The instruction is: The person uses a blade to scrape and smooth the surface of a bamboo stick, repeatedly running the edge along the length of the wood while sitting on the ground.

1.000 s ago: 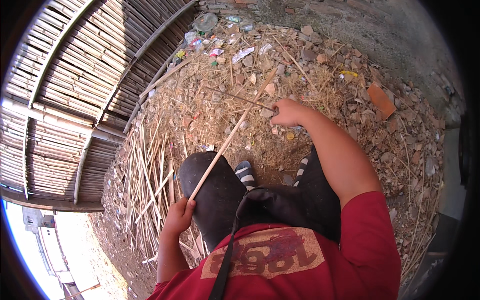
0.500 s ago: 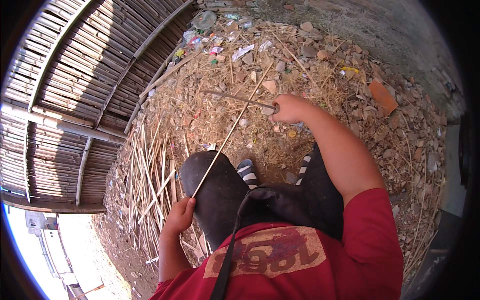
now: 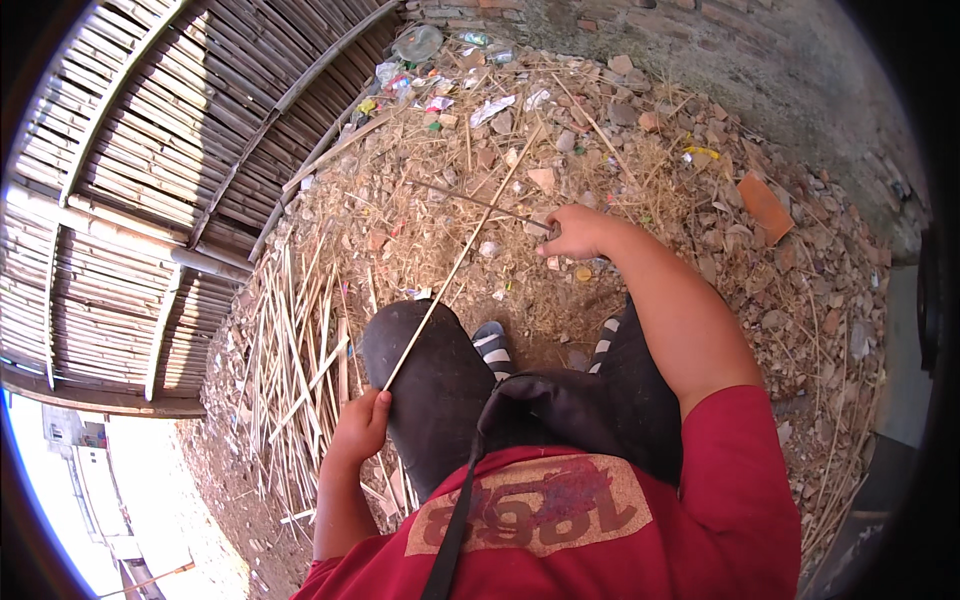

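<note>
Rubble-covered ground [image 3: 545,335], littered with stones and dry straw, is spread beneath and all around the held bamboo strip [image 3: 455,268]. To the strip's left a slatted bamboo screen [image 3: 130,150] is seen, and beyond its far end a brick wall [image 3: 780,90]. Near its lower end a red T-shirt [image 3: 740,480] and black trousers [image 3: 420,350] are worn by the person. To its left a loose heap of pale bamboo strips [image 3: 293,380] is scattered on the ground.

The held strip itself is slanted from beside the left knee toward the wall. Its upper half is crossed by the long, thin blade of a knife [image 3: 515,215]; whether the two are touching cannot be told. To the strip's right, the knife's handle is held by the right hand [image 3: 580,232], the grip closed. The strip's lower end is clasped by the left hand [image 3: 361,428], its grip likewise closed. Farther right of the strip an orange tile piece [image 3: 765,208] is found, and nearer it a small yellow lid [image 3: 583,273].
</note>
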`<state>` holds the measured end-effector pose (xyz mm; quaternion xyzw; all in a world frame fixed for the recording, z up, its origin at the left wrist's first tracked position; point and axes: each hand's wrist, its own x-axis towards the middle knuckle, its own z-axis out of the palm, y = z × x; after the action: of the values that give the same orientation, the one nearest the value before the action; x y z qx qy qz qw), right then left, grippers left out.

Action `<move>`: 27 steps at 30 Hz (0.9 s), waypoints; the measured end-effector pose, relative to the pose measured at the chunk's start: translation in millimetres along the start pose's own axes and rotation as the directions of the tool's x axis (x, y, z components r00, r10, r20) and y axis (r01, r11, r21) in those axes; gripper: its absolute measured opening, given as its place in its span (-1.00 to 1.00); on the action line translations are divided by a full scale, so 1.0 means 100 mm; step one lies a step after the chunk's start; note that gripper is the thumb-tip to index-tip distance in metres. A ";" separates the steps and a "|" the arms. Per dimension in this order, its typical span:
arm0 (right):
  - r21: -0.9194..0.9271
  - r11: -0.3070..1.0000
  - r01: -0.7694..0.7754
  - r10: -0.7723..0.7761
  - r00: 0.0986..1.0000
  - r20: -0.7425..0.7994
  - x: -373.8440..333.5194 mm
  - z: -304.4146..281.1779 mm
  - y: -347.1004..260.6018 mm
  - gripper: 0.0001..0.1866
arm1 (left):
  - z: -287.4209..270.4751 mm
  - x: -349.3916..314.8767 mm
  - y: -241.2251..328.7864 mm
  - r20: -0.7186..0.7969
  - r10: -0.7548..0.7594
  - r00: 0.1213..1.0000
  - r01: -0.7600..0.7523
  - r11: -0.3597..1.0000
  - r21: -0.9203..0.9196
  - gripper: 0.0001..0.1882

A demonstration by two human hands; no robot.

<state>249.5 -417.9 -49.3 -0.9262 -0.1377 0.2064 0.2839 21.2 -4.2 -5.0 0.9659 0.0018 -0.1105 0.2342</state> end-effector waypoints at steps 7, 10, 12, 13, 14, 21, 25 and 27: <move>-0.106 0.977 0.186 -0.174 0.979 0.110 -0.07 0.07 -0.11 -0.37 | 0.01 -0.02 0.01 0.026 -0.029 0.999 0.028 0.999 0.028 -0.58; 0.019 0.999 -0.034 0.035 0.999 -0.027 0.03 -0.10 0.21 -0.34 | 0.02 0.01 0.06 0.012 -0.048 0.999 0.047 0.998 0.031 -0.58; 0.063 0.990 -0.124 0.129 0.988 -0.088 0.04 -0.17 0.25 -0.34 | 0.01 0.01 0.06 0.016 -0.052 0.999 0.051 0.998 0.036 -0.58; 0.026 0.996 -0.090 0.093 0.987 -0.132 0.04 -0.14 0.21 -0.37 | 0.03 0.02 0.02 0.007 -0.034 0.999 0.033 0.998 0.046 -0.58; -0.001 0.999 -0.048 0.048 0.996 -0.078 0.00 -0.12 0.09 -0.37 | 0.03 0.02 0.02 0.009 -0.031 0.999 0.031 0.999 0.040 -0.58; -0.205 0.947 0.248 -0.200 0.953 0.226 -0.16 0.00 -0.35 -0.35 | 0.03 0.01 0.00 0.011 -0.003 1.000 0.002 0.998 0.063 -0.57; -0.062 0.998 0.011 -0.009 0.999 0.039 -0.01 -0.13 0.03 -0.31 | 0.05 0.02 -0.01 -0.029 0.004 1.000 -0.004 1.000 0.023 -0.56; -0.053 0.999 -0.008 0.004 0.997 -0.082 0.02 -0.10 0.16 -0.35 | 0.05 0.03 0.01 -0.035 0.013 0.999 -0.013 1.000 0.004 -0.56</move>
<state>258.1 -435.1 -51.7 -0.9415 -0.1287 0.1656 0.2637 22.9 -7.3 -9.1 0.9681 -0.0005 -0.0922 0.2328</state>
